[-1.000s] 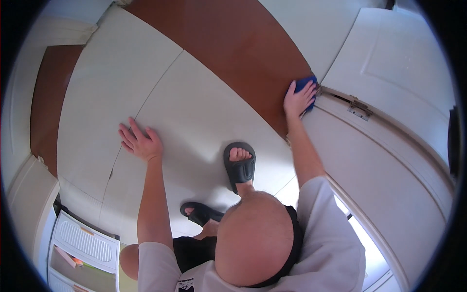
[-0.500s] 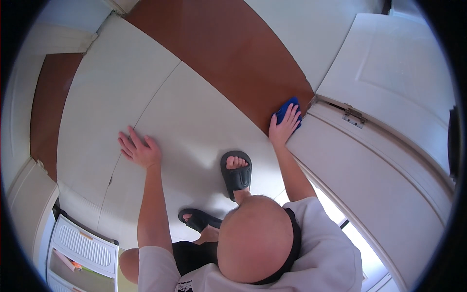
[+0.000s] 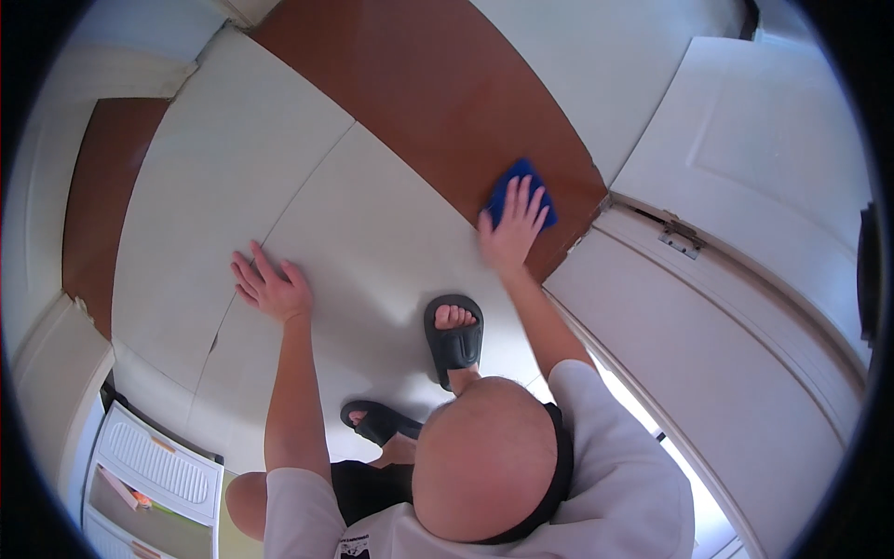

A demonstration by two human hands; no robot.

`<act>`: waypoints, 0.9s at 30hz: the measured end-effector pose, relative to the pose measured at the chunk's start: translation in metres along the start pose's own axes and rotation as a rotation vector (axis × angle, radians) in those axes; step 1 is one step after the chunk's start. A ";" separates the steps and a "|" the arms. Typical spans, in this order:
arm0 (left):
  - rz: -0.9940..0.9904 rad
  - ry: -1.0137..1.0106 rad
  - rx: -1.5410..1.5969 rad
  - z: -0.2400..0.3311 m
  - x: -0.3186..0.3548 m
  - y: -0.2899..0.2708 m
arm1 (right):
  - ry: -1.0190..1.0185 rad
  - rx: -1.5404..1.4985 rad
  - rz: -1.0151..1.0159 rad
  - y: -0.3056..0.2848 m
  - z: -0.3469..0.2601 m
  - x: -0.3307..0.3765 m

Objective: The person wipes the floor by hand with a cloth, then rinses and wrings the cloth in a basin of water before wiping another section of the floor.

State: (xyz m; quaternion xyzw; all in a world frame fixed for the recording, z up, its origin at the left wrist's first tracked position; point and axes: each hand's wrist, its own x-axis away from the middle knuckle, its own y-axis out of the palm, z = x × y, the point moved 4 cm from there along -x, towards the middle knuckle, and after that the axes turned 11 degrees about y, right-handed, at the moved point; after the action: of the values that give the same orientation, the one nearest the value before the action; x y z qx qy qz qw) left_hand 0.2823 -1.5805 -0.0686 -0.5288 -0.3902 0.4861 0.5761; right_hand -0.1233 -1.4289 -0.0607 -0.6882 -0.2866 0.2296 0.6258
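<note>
My right hand (image 3: 510,231) lies flat with fingers spread on a blue cloth (image 3: 515,184), pressing it onto the reddish-brown floor strip (image 3: 438,102) just past the edge of the white floor (image 3: 372,242). My left hand (image 3: 270,287) rests open, palm down, on the white floor at the left, holding nothing. My foot in a black slipper (image 3: 454,340) stands between the two arms, and a second black slipper (image 3: 377,421) is nearer my body.
A white door (image 3: 764,158) stands open at the right, with a metal latch plate (image 3: 682,238) on the white door frame (image 3: 708,354). A white plastic drawer unit (image 3: 154,475) sits at the lower left. Another brown strip (image 3: 98,205) runs along the left.
My right hand has slid the blue cloth leftward along the brown strip, away from the door frame. My left hand has stayed planted on the white floor.
</note>
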 end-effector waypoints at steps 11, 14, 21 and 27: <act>0.000 0.019 0.020 0.009 -0.002 0.004 | -0.048 0.069 0.096 -0.021 0.030 -0.144; 0.004 0.007 0.025 0.010 -0.001 0.003 | -0.010 0.073 0.098 -0.013 0.026 -0.150; 0.008 -0.008 0.006 0.002 -0.001 0.001 | -0.261 -0.021 -0.055 -0.003 -0.075 -0.035; -0.010 -0.014 0.017 -0.003 0.000 -0.004 | -0.418 -0.033 -0.147 0.001 -0.073 -0.043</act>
State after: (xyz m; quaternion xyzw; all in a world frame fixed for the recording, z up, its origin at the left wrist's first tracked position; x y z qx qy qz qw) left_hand 0.2861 -1.5810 -0.0648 -0.5184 -0.3927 0.4904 0.5802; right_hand -0.1054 -1.5122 -0.0556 -0.6132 -0.4630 0.3163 0.5565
